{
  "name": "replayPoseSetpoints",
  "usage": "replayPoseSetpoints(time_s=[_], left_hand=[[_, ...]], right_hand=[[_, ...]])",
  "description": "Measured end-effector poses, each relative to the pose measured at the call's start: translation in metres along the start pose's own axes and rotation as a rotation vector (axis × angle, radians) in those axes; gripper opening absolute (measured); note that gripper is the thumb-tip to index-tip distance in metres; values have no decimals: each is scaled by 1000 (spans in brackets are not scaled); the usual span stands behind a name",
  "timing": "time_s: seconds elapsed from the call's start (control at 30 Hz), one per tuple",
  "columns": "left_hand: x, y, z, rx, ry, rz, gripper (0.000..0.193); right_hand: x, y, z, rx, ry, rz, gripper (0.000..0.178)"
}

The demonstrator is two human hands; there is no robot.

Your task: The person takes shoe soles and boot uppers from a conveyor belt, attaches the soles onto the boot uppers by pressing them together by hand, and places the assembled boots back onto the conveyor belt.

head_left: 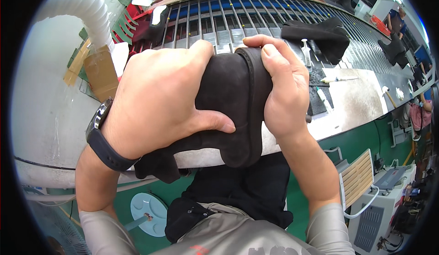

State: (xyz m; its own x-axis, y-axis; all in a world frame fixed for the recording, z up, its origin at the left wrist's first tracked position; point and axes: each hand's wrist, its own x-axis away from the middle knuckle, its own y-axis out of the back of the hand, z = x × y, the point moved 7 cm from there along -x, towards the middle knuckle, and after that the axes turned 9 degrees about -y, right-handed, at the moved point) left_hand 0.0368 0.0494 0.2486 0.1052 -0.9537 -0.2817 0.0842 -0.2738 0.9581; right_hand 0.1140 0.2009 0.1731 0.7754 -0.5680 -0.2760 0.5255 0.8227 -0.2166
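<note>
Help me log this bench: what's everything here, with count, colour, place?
boot: one, black, centre
table: one, whitish, beneath boot
rack: one, grey, top
soft pieces: several, black, upper right
syringes: about three, whitish, right
hoses: two, white, upper left
cardboard: two pieces, brown, left
disc: one, aqua, lower left
chair: one, tan, lower right
machine: one, grey, lower right
others: too small, blurred
watch: one, black, left wrist
left hand: one, on boot
right hand: one, on boot
</note>
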Motion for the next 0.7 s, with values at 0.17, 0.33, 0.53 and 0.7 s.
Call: replayPoseSetpoints(time_s=[0.17,0.33,0.53,0.7], left_hand=[[5,8,-22,-18,-35,-25,92],[19,21,-55,-7,-147,-55,96],[51,48,-93,50,-205,-28,88],[77,48,-116,297,-96,245,79]], right_hand=[[15,5,12,42,13,7,37],[46,11,35,178,60,6,42],[103,13,48,106,171,133,70],[145,5,54,-48,-48,195,78]])
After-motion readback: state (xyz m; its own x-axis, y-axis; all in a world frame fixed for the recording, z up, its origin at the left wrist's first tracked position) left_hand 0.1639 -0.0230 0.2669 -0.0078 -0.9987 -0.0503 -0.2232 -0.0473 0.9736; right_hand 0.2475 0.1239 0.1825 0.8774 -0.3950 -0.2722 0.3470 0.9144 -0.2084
